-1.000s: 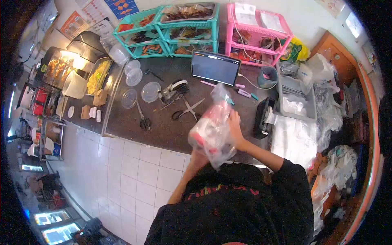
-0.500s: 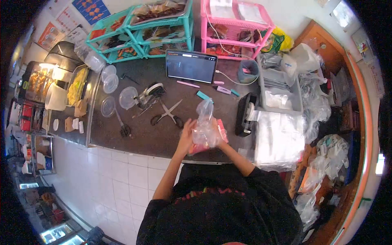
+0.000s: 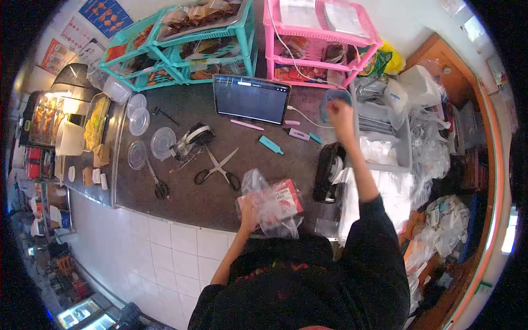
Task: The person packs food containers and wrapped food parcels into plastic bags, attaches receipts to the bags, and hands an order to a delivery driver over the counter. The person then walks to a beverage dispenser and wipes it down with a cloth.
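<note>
My left hand is closed on the left end of a red and white packet near the counter's front edge. A crumpled clear plastic bag covers part of the packet, and some of its film hangs over the counter edge. Off to the right, my right hand is at the blue-grey plastic cup, in front of its opening. Its fingers look curled together; whatever they may hold is too small to make out. A teal highlighter and a purple highlighter lie between the two hands.
Scissors, a second pair and a tape dispenser lie to the left. A tablet leans before teal racks and a pink rack. A black dispenser and plastic bags are right.
My right hand has left the packet and moved up and right to the cup. My left hand still holds the packet, now lower, its printed label visible. The bag has flopped down.
</note>
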`<act>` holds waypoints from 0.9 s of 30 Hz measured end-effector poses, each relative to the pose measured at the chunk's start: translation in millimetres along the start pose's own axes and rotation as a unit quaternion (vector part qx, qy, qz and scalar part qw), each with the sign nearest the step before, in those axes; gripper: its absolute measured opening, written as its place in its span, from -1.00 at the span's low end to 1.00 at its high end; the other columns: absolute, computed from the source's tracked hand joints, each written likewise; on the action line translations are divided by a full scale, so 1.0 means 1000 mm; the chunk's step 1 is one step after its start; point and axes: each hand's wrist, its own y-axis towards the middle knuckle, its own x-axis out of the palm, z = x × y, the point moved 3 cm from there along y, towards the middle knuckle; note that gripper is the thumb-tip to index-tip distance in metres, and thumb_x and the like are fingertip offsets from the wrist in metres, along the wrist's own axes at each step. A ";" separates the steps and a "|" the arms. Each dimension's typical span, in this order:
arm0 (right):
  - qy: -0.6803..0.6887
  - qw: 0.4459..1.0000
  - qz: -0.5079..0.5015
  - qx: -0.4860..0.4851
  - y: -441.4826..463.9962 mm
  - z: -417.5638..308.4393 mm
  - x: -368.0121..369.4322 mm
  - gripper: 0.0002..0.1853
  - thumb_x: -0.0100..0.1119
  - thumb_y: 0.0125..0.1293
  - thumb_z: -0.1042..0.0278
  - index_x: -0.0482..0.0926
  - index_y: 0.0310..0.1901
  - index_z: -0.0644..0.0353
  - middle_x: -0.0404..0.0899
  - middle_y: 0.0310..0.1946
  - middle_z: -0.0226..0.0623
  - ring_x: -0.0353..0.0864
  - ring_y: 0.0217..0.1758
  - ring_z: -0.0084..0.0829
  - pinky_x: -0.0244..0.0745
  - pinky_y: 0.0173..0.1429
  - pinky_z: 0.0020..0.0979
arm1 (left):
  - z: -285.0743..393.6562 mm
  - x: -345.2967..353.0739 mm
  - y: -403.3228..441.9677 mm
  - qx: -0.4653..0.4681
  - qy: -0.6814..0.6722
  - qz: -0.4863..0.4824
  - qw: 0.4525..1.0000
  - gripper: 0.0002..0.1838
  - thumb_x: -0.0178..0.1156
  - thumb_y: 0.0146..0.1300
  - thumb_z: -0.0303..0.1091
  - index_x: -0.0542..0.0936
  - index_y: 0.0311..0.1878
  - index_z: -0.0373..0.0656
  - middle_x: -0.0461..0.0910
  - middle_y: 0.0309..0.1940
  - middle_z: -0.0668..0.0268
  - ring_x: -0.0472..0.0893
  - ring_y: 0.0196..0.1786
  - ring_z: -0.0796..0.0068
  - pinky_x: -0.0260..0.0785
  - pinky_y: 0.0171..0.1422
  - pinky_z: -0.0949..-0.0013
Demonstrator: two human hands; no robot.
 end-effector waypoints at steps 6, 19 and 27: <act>-0.369 0.923 -0.105 0.026 0.058 0.089 0.048 -0.85 0.18 0.00 0.33 0.55 -0.55 0.23 0.57 -0.50 -0.02 0.62 -0.38 -0.13 0.53 -0.33 -0.18 | -0.045 0.025 -0.015 0.014 -0.176 0.007 0.984 -0.58 0.17 -0.06 -0.20 0.54 -0.11 -0.19 0.48 -0.06 0.12 0.40 0.05 0.09 0.12 0.19 0.15; -0.088 0.993 0.019 -0.076 0.011 -0.025 -0.008 -0.91 0.01 0.09 0.51 0.47 -0.35 0.27 0.52 -0.40 -0.10 0.53 -0.34 -0.06 0.41 -0.28 -0.18 | -0.024 0.017 -0.023 0.052 -0.134 -0.022 0.989 -0.60 0.15 -0.01 -0.44 0.45 -0.02 -0.23 0.32 0.08 0.02 0.29 0.17 -0.02 0.07 0.29 0.11; 0.153 0.938 -0.289 -0.116 -0.224 -0.120 0.052 -0.71 0.15 -0.05 0.58 0.48 -0.21 0.26 0.47 -0.34 -0.15 0.52 -0.28 -0.17 0.45 -0.16 -0.27 | 0.012 -0.006 -0.017 0.079 0.143 -0.061 0.985 -0.64 0.08 -0.05 -0.41 0.48 -0.10 -0.23 0.39 0.02 0.04 0.31 0.16 -0.02 0.01 0.28 -0.03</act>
